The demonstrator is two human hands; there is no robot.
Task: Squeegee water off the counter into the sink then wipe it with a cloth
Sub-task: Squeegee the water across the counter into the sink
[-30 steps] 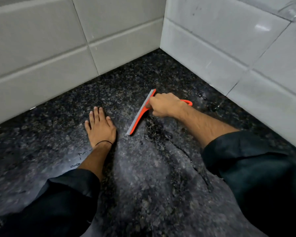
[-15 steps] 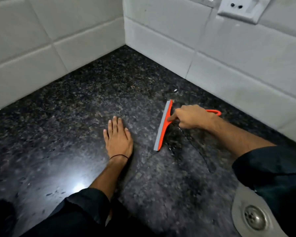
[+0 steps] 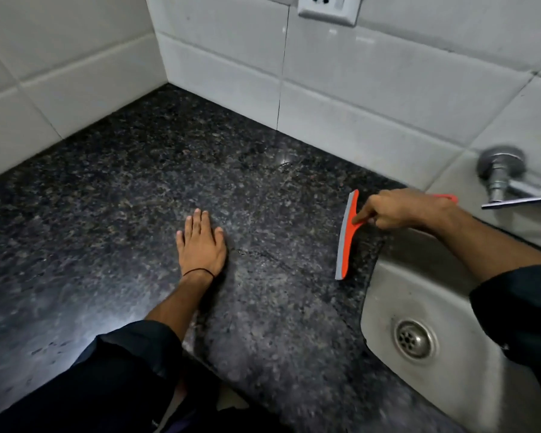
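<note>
One squeegee (image 3: 345, 235) in right hand (image 3: 394, 210); left hand (image 3: 200, 245) flat on counter (image 3: 122, 189).

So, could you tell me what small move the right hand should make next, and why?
Probably draw the squeegee the last bit rightward over the sink rim: the right hand holds its blade on the counter just short of the edge.

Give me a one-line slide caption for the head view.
Right hand holds orange squeegee near sink edge; left hand flat on granite counter.
</note>
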